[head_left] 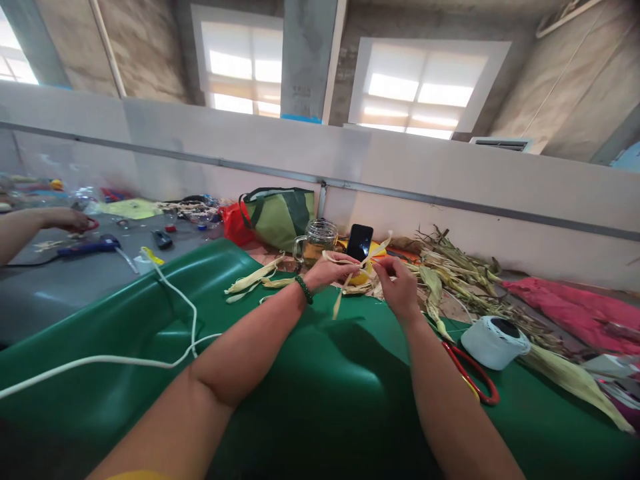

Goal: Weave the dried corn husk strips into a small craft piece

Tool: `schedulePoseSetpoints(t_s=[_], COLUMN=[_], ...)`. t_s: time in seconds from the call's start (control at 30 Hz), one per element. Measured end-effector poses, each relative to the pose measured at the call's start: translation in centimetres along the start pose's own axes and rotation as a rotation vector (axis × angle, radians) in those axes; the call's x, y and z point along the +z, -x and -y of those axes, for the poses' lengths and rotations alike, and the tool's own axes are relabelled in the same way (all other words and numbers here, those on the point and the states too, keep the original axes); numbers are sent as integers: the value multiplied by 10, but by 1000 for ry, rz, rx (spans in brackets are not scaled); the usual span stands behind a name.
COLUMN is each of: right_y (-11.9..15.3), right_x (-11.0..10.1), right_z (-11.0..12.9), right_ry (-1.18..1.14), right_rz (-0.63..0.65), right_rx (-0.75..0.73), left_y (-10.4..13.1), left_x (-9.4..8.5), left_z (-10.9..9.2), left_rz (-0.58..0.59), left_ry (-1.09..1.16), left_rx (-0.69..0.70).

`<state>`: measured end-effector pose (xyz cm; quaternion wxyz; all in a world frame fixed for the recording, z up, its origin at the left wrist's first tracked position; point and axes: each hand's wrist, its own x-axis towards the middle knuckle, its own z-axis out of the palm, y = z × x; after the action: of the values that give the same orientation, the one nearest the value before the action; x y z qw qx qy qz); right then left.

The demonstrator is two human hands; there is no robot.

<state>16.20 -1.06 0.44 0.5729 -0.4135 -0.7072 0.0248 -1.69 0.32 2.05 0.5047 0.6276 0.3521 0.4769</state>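
Strips of pale corn husk (337,305) stretch between my two hands above the green mat (300,373). My left hand (331,269), with a dark green bead bracelet (303,289) at the wrist, pinches the husk strips. On the other side, my right hand (399,283) is closed with thumb and fingertips on a husk end. A phone (360,241) stands propped just behind the hands, beside a glass mug (320,241) of amber liquid. More loose husks (256,277) lie left of my left hand.
Right of my forearm lie red-handled scissors (473,377) and a pale blue spool of cord (494,341). Dried stalks (455,267) are heaped behind. A white cable (125,360) crosses the mat. At left, another person's hand (70,219) is near a blue glue gun (95,245).
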Motion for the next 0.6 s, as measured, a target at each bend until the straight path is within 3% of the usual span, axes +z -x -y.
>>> schedulePoseSetpoints(t_s=[0.1, 0.23, 0.4, 0.6], right_y=[5, 8, 7, 9], right_x=[5, 10, 5, 5], right_z=[8, 13, 17, 27], right_ry=[30, 58, 6, -73], right_rz=[27, 132, 142, 88], right_rx=[-123, -213, -191, -147], left_y=[-1, -1, 0, 2], left_x=[3, 9, 15, 26], left_z=[4, 13, 17, 21], left_rz=[-47, 68, 139, 62], left_ry=[-323, -665, -748, -696], left_rx=[216, 378, 390, 341])
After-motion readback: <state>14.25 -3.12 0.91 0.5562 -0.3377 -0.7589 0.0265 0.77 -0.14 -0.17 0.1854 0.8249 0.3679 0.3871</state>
